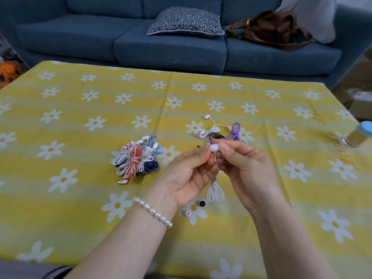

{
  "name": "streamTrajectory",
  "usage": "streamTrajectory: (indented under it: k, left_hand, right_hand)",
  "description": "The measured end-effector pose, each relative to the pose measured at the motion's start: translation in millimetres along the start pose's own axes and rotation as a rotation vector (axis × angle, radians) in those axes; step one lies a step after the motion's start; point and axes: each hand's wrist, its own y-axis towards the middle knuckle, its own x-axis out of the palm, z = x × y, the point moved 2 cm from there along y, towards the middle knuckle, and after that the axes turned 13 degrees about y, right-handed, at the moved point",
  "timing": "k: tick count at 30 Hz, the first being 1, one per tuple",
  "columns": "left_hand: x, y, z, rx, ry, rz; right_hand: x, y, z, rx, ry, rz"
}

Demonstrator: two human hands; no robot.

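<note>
Both hands are raised over the middle of the table and pinch one white earbud (214,147) between their fingertips. My left hand (188,175), with a pearl bracelet on its wrist, grips it from the left; my right hand (244,168) grips it from the right. The earbud's coiled white cable (215,192) hangs down between the palms. A tangled pile of red, white and blue earphones (136,159) lies left of the hands. Behind the hands lie a white (208,131), a purple (235,130) and a black earphone bundle.
The table wears a yellow daisy cloth (80,121). Two small ear tips, one black (202,203) and one white (188,213), lie below the hands. A blue-capped jar (360,135) stands at the right edge. A blue sofa (171,47) with cushion and brown bag is behind.
</note>
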Motion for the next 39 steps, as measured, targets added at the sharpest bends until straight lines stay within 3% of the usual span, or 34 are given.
streamTrajectory:
  k: [6,11,16,26,34,39]
  left_hand:
    - [1.4,-3.6,7.5,0.065,0.08,-0.002]
    - [-2.5,-6.9,13.3,0.24,0.423,0.038]
    - [-4.3,-5.3,14.6,0.306,0.463,0.083]
    - [-3.7,-7.1,18.4,0.332,0.535,0.058]
    - [-2.7,-5.8,12.2,0.317,0.743,0.119]
    - [-2.5,-7.8,10.7,0.287,1.113,0.202]
  right_hand:
    - [-6.5,0.5,-4.7,-0.047,-0.011,0.061]
    - [-8.7,1.9,-8.0,-0.068,-0.104,0.041]
    - [-7.3,4.4,-5.7,-0.083,-0.184,0.018]
    - [-9.7,1.1,-4.6,-0.078,-0.211,0.049]
    - [-9.0,1.3,-5.7,-0.119,-0.147,0.061]
    - [-0.6,2.0,-5.6,-0.162,-0.077,0.063]
